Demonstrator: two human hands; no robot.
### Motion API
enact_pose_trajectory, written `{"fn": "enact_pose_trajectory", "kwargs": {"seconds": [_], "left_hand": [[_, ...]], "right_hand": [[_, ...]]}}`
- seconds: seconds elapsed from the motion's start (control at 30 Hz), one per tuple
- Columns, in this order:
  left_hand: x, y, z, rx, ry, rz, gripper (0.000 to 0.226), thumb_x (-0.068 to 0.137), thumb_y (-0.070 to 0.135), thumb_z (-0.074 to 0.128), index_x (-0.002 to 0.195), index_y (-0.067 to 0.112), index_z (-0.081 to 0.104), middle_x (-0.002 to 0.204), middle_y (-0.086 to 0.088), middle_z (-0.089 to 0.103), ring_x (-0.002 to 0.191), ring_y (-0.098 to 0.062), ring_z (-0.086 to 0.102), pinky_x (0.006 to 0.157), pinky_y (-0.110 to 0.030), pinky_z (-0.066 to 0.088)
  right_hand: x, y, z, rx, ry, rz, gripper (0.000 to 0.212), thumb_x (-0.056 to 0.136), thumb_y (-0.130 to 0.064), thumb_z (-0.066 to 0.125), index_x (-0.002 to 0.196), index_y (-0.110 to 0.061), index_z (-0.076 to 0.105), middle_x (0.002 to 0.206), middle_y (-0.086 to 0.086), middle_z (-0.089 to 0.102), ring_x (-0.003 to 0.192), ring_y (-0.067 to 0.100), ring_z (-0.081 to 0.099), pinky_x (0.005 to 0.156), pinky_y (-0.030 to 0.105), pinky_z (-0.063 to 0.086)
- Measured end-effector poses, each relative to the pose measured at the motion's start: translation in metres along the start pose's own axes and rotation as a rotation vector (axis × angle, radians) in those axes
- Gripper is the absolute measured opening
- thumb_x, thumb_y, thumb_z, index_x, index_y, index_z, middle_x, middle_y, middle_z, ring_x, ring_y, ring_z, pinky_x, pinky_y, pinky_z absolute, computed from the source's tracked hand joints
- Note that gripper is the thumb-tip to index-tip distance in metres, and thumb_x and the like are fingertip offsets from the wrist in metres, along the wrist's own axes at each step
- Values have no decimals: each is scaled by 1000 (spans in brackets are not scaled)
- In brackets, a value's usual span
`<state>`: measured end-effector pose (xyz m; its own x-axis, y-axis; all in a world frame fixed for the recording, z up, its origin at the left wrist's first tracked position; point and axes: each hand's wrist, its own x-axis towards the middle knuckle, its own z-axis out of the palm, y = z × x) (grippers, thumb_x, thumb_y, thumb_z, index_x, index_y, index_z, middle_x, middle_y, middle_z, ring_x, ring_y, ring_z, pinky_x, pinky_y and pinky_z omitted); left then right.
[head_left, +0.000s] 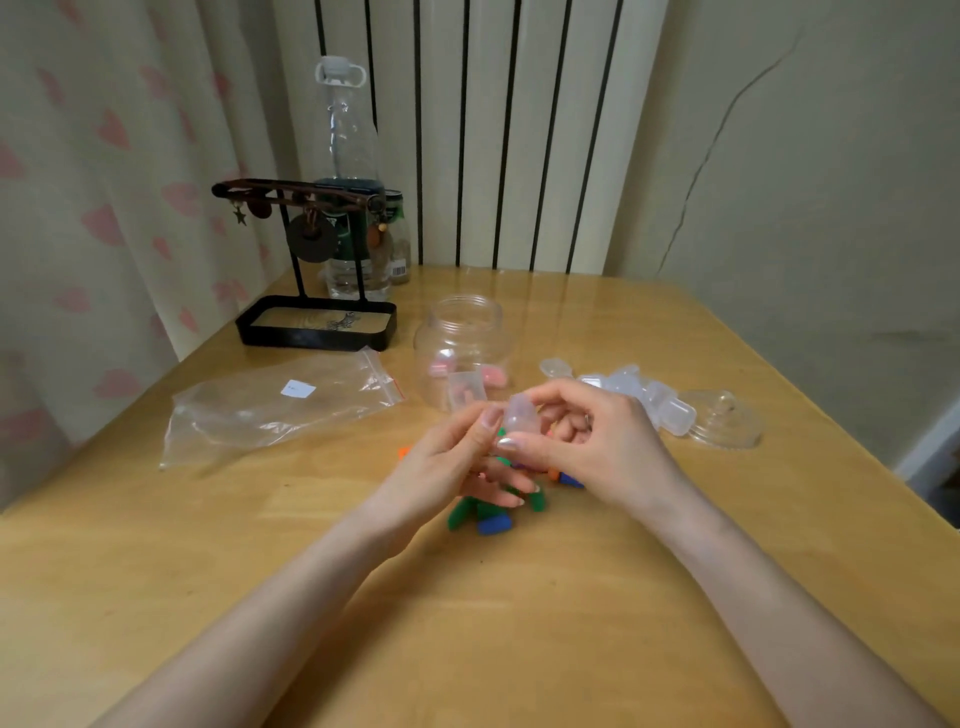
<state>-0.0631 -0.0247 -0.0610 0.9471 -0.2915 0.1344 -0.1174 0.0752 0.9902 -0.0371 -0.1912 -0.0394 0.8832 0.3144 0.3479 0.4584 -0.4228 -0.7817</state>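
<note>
While both of your hands meet near the centre of the frame, just above the wooden table (467, 634), they hold a small clear plastic case (517, 415) between them. Your left hand (447, 467) comes in from the lower left, its thumb pressed against the case's left side and its other fingers curled underneath. Your right hand (597, 441) comes in from the lower right, pinching the case with the thumb below and the forefinger bent over the top. Directly under your hands, green, blue and orange pieces (478, 517) lie scattered on the table, partly hidden by your fingers. Just above your hands stands an open clear jar (462, 332) with a few pink pieces (491, 375) at its bottom. To the right of centre lies a cluster of more clear cases (654, 397), and just beside it a clear lid (724, 418). At centre left a transparent zip bag (270, 405) lies flat. In the upper left a black stand (311, 325) with hanging trinkets sits in front of a tall clear bottle (345, 130).
</note>
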Motion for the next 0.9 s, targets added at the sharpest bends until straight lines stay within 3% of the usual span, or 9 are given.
{"fn": "enact_pose_trajectory", "kwargs": {"seconds": [0.1, 0.17, 0.3, 0.4, 0.5, 0.67, 0.9], "left_hand": [[0, 1, -1, -68, -12, 40, 44, 89, 31, 43, 129, 14, 51, 114, -15, 66, 97, -28, 68, 81, -34, 57], [-1, 3, -2, -138, -35, 64, 42, 91, 17, 47, 133, 15, 47, 123, -9, 64, 103, -27, 66, 79, -31, 56], [-1, 1, -2, -142, -35, 119, 40, 90, 7, 52, 130, 16, 52, 124, -2, 64, 104, -18, 65, 74, -23, 54], [0, 1, -6, -211, -41, 135, 41, 91, 7, 53, 131, 15, 51, 130, -5, 60, 107, -27, 64, 82, -30, 55], [2, 2, -9, -355, -69, 104, 42, 90, 4, 52, 131, 12, 49, 130, -10, 59, 107, -27, 64, 88, -34, 54], [3, 3, -11, -469, -91, 81, 45, 85, 0, 49, 130, 6, 48, 131, -13, 58, 115, -29, 60, 93, -35, 51], [1, 6, -13, -472, -117, 92, 50, 83, -2, 54, 131, 9, 49, 132, -10, 58, 119, -24, 57, 95, -33, 50]], "right_hand": [[0, -3, 0, 47, 49, 37, 25, 66, -24, 84, 80, -31, 65, 60, 16, 61, 51, 11, 51, 55, 32, 49], [0, -6, 1, 46, 51, 25, 32, 65, -16, 84, 83, -31, 63, 61, 11, 61, 51, 9, 52, 58, 29, 51], [-2, -11, 1, 49, 28, -18, 37, 64, -5, 83, 84, -26, 60, 57, 3, 58, 45, 7, 51, 51, 21, 47], [-1, -12, -6, 159, 11, -16, 40, 66, 2, 81, 89, -25, 63, 65, -3, 62, 47, 9, 50, 51, 21, 46], [0, -12, -13, 198, 4, -30, 45, 65, -1, 82, 96, -24, 57, 84, -7, 68, 57, 12, 44, 55, 27, 43], [-1, -13, -13, 227, -35, -21, 46, 71, -2, 78, 105, -25, 58, 91, -4, 68, 58, 10, 45, 57, 20, 44], [-3, -15, -10, 255, -65, -18, 43, 73, -15, 75, 111, -27, 60, 95, 2, 68, 65, 13, 49, 60, 22, 47]]}}
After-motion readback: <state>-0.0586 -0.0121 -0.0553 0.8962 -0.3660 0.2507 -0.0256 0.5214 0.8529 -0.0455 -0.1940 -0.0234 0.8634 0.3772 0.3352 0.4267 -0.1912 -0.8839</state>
